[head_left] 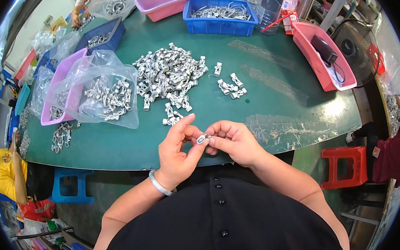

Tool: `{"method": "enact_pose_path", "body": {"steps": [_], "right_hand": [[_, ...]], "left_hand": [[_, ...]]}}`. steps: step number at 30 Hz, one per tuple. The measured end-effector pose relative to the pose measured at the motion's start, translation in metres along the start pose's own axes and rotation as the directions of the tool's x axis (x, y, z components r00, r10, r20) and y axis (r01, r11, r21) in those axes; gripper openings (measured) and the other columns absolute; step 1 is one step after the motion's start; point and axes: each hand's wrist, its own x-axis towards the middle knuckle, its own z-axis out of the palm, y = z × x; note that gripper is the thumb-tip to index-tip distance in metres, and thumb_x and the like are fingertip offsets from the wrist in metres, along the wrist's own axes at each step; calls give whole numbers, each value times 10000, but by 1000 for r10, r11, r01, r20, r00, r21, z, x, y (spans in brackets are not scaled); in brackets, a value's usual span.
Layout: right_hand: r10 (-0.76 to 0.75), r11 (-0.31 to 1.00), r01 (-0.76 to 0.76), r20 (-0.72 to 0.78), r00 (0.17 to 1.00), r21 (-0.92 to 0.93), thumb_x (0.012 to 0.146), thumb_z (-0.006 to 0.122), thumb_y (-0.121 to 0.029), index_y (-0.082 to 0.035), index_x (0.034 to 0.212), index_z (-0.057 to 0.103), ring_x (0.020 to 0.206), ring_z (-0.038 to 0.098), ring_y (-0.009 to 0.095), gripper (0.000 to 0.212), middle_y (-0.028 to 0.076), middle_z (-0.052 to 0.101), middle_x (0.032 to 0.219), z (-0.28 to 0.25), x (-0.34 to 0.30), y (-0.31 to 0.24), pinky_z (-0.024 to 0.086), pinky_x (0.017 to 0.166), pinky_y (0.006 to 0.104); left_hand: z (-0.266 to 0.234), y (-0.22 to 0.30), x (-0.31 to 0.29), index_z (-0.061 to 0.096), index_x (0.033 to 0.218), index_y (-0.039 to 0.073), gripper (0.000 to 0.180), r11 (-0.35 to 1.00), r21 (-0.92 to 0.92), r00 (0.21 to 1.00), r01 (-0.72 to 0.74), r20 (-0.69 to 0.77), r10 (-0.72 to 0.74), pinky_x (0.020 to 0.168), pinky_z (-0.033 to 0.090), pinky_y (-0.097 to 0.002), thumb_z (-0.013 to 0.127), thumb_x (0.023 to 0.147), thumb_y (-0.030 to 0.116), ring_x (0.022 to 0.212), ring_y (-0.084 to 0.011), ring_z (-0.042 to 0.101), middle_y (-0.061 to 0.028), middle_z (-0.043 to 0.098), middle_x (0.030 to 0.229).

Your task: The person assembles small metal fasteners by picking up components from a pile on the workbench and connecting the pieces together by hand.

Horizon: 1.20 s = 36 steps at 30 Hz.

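Note:
In front of my chest I hold a small silver metal piece with a rounded, ring-like end. My left hand pinches it between thumb and fingers. From the other side, the closed thumb and fingers of my right hand meet on it. Its exact kind is too small to tell. Just beyond my hands lies a large pile of small white and silver metal pieces on the green table. A few similar pieces lie apart, right of the pile.
Left of the pile are a clear plastic bag of pieces and a pink-purple bin. Blue and pink bins stand at the back. A pink basket and fan are far right. Other people work nearby.

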Motion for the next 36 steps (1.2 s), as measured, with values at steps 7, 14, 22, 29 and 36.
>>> {"method": "enact_pose_path", "body": {"steps": [7, 14, 22, 29, 36], "right_hand": [[-38, 999, 39, -49, 998, 18, 814, 560, -56, 0, 911, 515, 701, 559, 85, 121, 35, 579, 796, 0, -1, -4, 462, 630, 212], [-120, 992, 123, -70, 990, 38, 775, 578, 10, 4, 919, 505, 771, 547, 77, 162, 37, 570, 845, 6, -3, -9, 459, 681, 206], [-134, 988, 138, -58, 989, 70, 774, 573, 27, 12, 948, 508, 790, 552, 86, 187, 49, 577, 863, 3, -2, -4, 463, 708, 216], [-220, 973, 223, -63, 974, 52, 779, 568, 25, 22, 957, 510, 797, 555, 88, 187, 50, 580, 868, 5, -2, -1, 463, 722, 225], [-254, 964, 247, -69, 965, -95, 773, 569, 28, 7, 906, 554, 755, 545, 89, 136, 39, 571, 862, 6, -1, 4, 445, 675, 216]], "left_hand": [[1, 1, 1, 499, 1044, -34, 278, 993, -113, 995, 45, -80, -54, 614, 455, -206, 574, 775, -29, 695, -90, 549, -65, 575, 828], [-5, 7, 9, 529, 897, 32, 86, 699, -515, 819, 497, 11, -574, 534, 450, -220, 487, 856, 95, 580, -108, 548, -51, 583, 723], [-6, 3, 6, 534, 879, 35, 95, 544, -638, 763, 544, 106, -638, 550, 446, -222, 528, 843, 123, 595, -108, 551, -53, 589, 743], [-6, -6, 2, 543, 926, 32, 110, 492, -689, 770, 532, 152, -620, 555, 445, -225, 511, 853, 108, 602, -110, 542, -50, 586, 749], [-5, -13, 2, 533, 1026, 32, 178, 393, -759, 768, 519, 211, -605, 649, 462, -243, 475, 873, 100, 712, -119, 554, -52, 587, 826]]}}
